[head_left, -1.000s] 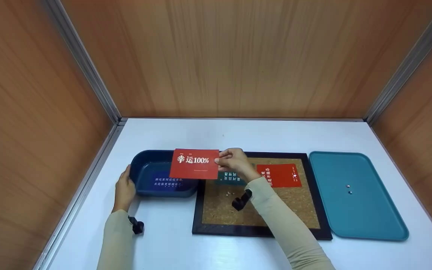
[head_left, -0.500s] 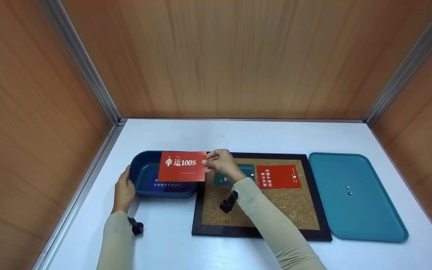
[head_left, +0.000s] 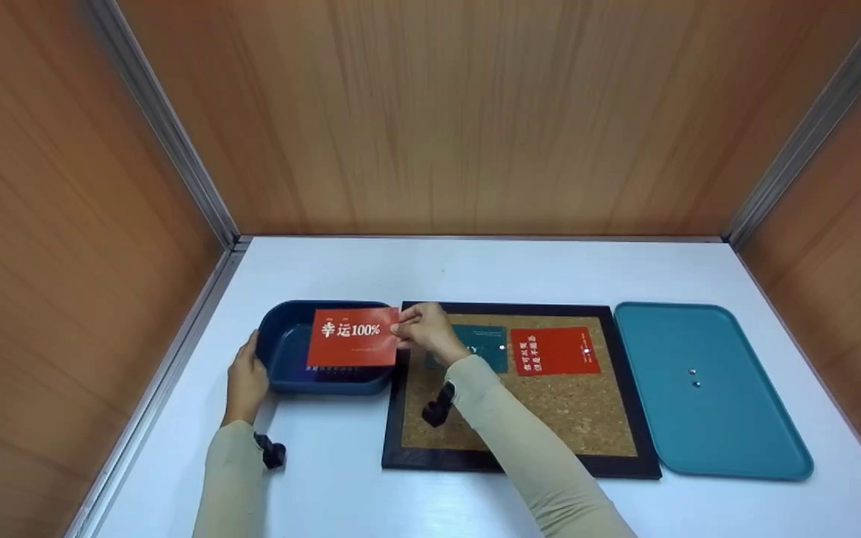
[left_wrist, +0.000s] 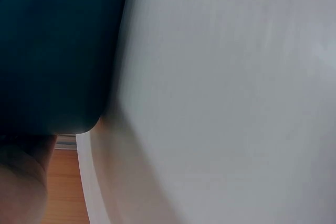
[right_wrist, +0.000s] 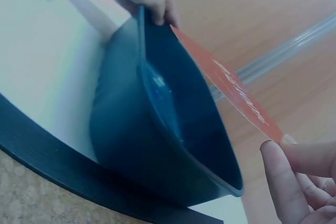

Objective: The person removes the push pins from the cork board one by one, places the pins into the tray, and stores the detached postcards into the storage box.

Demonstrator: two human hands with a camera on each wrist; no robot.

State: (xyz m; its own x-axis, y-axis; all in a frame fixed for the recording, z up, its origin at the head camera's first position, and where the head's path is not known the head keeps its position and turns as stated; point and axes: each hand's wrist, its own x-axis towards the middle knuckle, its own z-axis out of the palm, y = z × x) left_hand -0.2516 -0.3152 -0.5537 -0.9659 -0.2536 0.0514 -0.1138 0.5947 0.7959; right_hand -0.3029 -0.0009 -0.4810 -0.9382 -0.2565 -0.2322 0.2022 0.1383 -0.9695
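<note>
In the head view, my right hand [head_left: 427, 331] pinches a red card [head_left: 353, 338] by its right edge, between thumb and fingers. White characters and "100%" are printed on it. The card is held over a dark blue plastic bin [head_left: 273, 359], above its rim in the right wrist view. At the bin's left end, my left hand [head_left: 247, 381] holds the wall, a digit hooked over the rim in the right wrist view. A purple-blue card [head_left: 326, 373] with white writing lies in the bin, mostly hidden by the red card.
A cork board [head_left: 528, 418] with a black frame lies right of the bin, bearing a green card [head_left: 486, 347] and a second red card [head_left: 557, 351], each with a small shiny pin. Further right is a teal tray [head_left: 729, 426] with two small shiny pins. Wooden panels enclose the white table.
My right hand has carried the red card left and slightly nearer, further over the bin, uncovering more of the green card. My left hand stays on the bin.
</note>
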